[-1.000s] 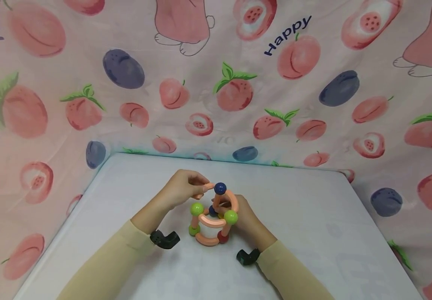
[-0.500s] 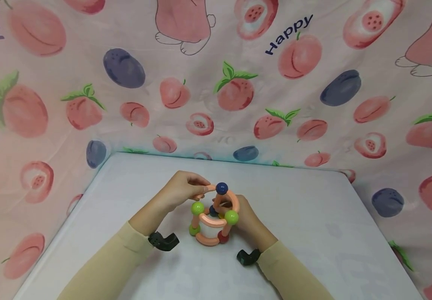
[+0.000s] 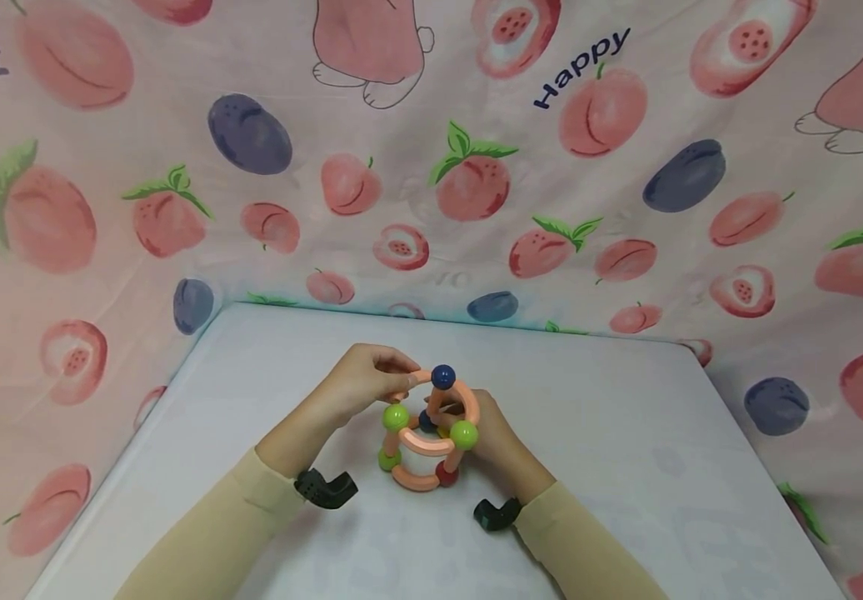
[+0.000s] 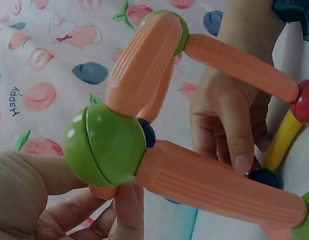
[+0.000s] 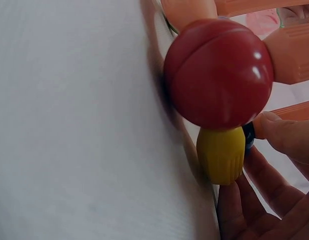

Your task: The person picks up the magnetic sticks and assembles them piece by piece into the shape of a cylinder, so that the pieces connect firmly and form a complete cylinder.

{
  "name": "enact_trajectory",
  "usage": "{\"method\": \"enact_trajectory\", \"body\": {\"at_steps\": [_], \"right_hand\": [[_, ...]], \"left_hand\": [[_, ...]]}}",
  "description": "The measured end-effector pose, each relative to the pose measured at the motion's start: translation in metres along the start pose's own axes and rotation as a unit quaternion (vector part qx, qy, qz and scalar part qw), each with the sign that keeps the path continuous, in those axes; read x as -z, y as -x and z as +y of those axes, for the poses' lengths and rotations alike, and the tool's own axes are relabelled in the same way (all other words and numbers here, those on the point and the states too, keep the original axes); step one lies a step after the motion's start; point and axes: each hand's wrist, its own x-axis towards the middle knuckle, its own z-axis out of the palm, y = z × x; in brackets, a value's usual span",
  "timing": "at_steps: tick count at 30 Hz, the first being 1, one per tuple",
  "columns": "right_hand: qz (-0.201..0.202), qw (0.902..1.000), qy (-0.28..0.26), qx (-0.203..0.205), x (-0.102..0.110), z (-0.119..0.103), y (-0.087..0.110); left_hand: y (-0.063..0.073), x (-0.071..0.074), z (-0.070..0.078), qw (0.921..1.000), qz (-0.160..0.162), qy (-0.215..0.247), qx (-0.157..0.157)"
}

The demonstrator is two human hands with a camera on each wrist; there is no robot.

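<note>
A ball-and-stick frame of a magnetic building toy stands on the table between both hands. My left hand (image 3: 360,375) pinches an orange curved stick (image 3: 421,377), whose one end meets the dark blue ball (image 3: 443,377) at the top. Its other end is close over the left green ball (image 3: 396,417). At the back of the frame, my right hand (image 3: 487,425) holds an upright orange stick (image 5: 289,112) low down, thumb on one side, beside a lower dark blue ball (image 4: 264,177). A yellow stick (image 5: 220,157) joins a red ball (image 5: 219,75) near those fingers.
Another green ball (image 3: 464,435) sits at the frame's right upper corner. A white table (image 3: 626,467) lies under everything, with a fruit-print cloth (image 3: 461,100) behind. Black curved wrist mounts (image 3: 326,489) stick out from both cuffs.
My left hand has dropped slightly, bringing the curved stick's free end nearer the left green ball. My right hand keeps its hold and the frame stays about where it was.
</note>
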Motion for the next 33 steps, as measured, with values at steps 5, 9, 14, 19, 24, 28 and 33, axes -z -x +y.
{"method": "enact_trajectory", "body": {"at_steps": [5,9,14,19,24,28,33], "right_hand": [[0.001,0.9999,0.010,0.006,-0.001,0.001,0.000],[0.002,0.9999,0.012,0.002,-0.001,0.001,0.000],[0.001,0.9998,0.013,0.014,-0.001,0.001,0.000],[-0.002,0.9997,0.015,0.020,0.000,0.001,0.000],[0.000,0.9998,0.015,0.014,0.000,0.002,-0.002],[0.006,0.9999,0.011,-0.005,-0.001,0.001,0.000],[0.021,0.9986,-0.012,-0.048,0.002,0.001,0.007]], "left_hand": [[0.005,-0.001,0.002,0.9999,0.010,-0.012,0.000],[0.008,-0.001,0.002,0.9997,0.016,-0.019,-0.001],[0.009,0.000,0.000,0.9996,0.019,-0.022,0.001],[0.010,0.001,-0.002,0.9996,0.020,-0.016,-0.008],[0.013,0.003,-0.003,0.9996,0.019,-0.010,-0.017],[0.014,0.004,-0.004,0.9997,0.016,-0.009,-0.016],[0.020,0.008,-0.012,0.9997,0.021,-0.009,-0.010]]}}
